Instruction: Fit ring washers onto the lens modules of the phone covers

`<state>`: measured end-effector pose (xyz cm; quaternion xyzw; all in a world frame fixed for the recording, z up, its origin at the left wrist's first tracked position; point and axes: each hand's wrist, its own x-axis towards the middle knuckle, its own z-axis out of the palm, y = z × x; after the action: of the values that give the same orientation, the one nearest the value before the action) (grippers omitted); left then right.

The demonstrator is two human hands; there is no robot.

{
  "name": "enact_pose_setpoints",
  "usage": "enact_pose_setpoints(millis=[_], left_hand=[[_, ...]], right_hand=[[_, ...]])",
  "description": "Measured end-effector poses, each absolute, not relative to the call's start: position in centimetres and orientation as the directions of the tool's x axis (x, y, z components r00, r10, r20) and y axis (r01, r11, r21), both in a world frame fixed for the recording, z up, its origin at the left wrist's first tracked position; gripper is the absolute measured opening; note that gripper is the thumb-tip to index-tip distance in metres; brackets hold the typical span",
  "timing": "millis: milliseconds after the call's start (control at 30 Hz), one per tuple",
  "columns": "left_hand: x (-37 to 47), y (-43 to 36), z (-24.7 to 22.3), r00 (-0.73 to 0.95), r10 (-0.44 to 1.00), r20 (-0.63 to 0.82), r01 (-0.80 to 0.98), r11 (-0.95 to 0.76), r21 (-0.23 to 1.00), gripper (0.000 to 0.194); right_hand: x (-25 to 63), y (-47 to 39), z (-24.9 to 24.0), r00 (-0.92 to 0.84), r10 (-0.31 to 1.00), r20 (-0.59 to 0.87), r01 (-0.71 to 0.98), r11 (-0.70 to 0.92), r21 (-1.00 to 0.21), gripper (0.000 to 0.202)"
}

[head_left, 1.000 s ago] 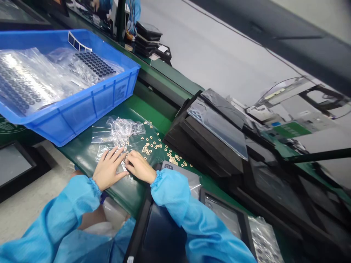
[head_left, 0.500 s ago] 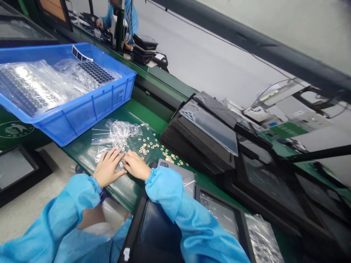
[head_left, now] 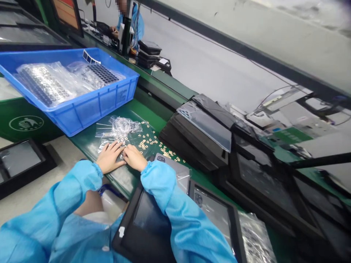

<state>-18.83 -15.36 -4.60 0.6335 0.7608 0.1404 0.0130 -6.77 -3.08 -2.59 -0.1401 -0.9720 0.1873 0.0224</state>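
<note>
My left hand (head_left: 109, 157) lies flat, fingers spread, on a clear plastic bag (head_left: 118, 128) on the green worktop (head_left: 142, 109). My right hand (head_left: 133, 157) sits beside it, fingers curled down; I cannot tell whether they pinch anything. Small gold rings (head_left: 149, 140) lie scattered just beyond my fingertips. A blue crate (head_left: 82, 106) stands further left, stacked black trays (head_left: 192, 142) to the right.

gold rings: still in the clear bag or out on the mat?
Mostly out. The gold rings lie scattered loose on the green mat beside the crumpled clear bag, right by both hands. Whether any remain inside the bag: cannot tell.
</note>
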Motion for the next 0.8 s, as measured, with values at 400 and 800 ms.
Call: enact_pose_setpoints(millis=[400,800], left_hand=[[-18.2,-13.9,-3.0,-0.143,0.988,0.063,0.984,0.135,0.115,0.05],[-18.2,-13.8,-2.7,-0.154,0.988,0.031,0.981,0.149,0.12,0.051]], right_hand=[[-6.7,-2.8,-3.1,-0.956,0.291,-0.023,0.275,0.869,-0.412,0.008],[-6.7,-3.0,-2.2,-0.954,0.3,0.009,0.25,0.812,-0.528,0.015]])
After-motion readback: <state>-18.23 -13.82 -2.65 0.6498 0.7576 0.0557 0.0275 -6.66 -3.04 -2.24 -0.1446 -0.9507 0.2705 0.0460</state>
